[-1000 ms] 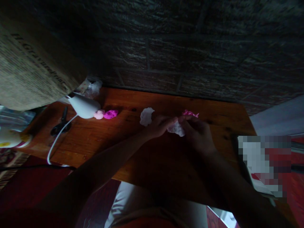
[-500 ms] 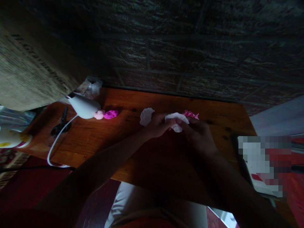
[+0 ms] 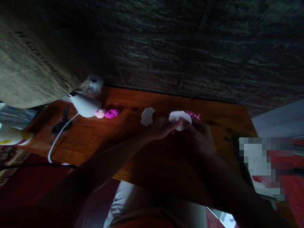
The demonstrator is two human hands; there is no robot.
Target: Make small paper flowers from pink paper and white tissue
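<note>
A thin, pale, roundish piece with an uneven edge is held up over the table between both hands; it could be paper or a flattened soft material. My left hand pinches its lower left side, thumb on top. From the right, my right hand grips it with the thumb on its face; the other fingers are partly hidden in shadow. Behind the right fingers lies a crumpled pink piece, partly covered. Another flat pale piece rests on the wood just left of my left hand.
On the wooden table, a light pink lump and a magenta lump sit beside a white lamp-like object with a white cable. Dark-handled scissors lie at left. A printed brown shade overhangs; a brick-patterned wall stands behind.
The pale piece was hanging downward between the fingers; it has been turned up and opened out into a rounder shape facing me. The camera view has shifted slightly.
</note>
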